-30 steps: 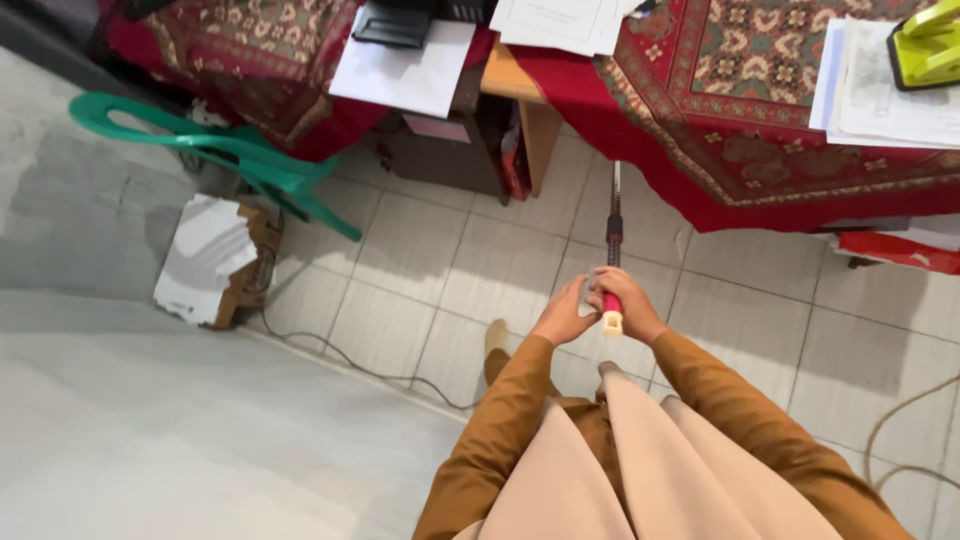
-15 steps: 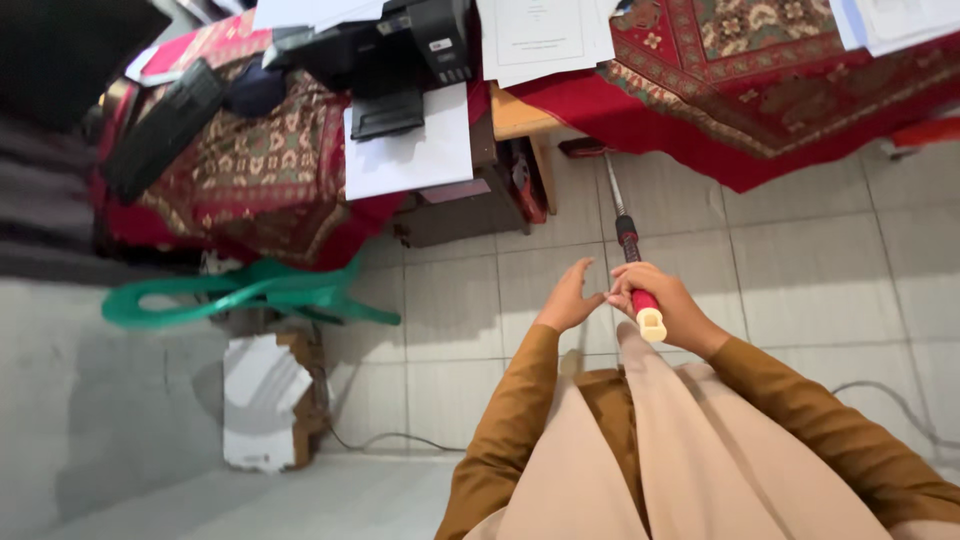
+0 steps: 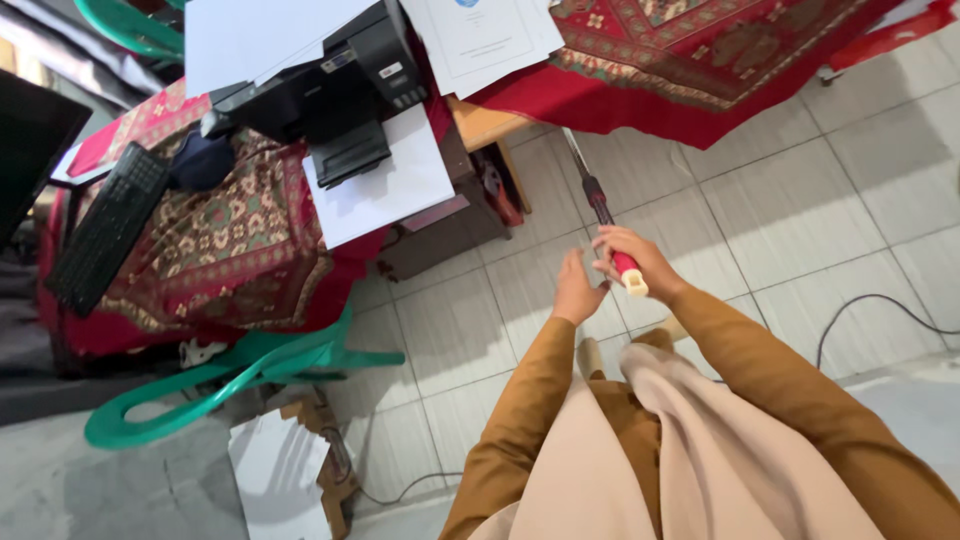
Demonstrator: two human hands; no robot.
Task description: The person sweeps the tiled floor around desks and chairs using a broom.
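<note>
My right hand (image 3: 640, 258) grips the top of a long handle (image 3: 598, 205), a thin metal pole with a dark collar, a red grip and a cream end cap. The pole slants down and away under the red patterned tablecloth (image 3: 700, 60), where its lower end is hidden. My left hand (image 3: 575, 290) is beside the right one, fingers loosely extended, touching or nearly touching the grip. Brown sleeves cover both arms.
A black printer (image 3: 330, 80) with white paper sits on a cloth-covered desk at the left, with a black keyboard (image 3: 105, 225) beside it. A green plastic chair (image 3: 230, 385) and a torn cardboard box (image 3: 290, 475) stand at the lower left. A cable (image 3: 870, 305) lies on the tiled floor (image 3: 800, 210).
The view has swung left, bringing the printer, keyboard and chair further in. Both hands stay together at the handle's top, and the pole now slants up-left.
</note>
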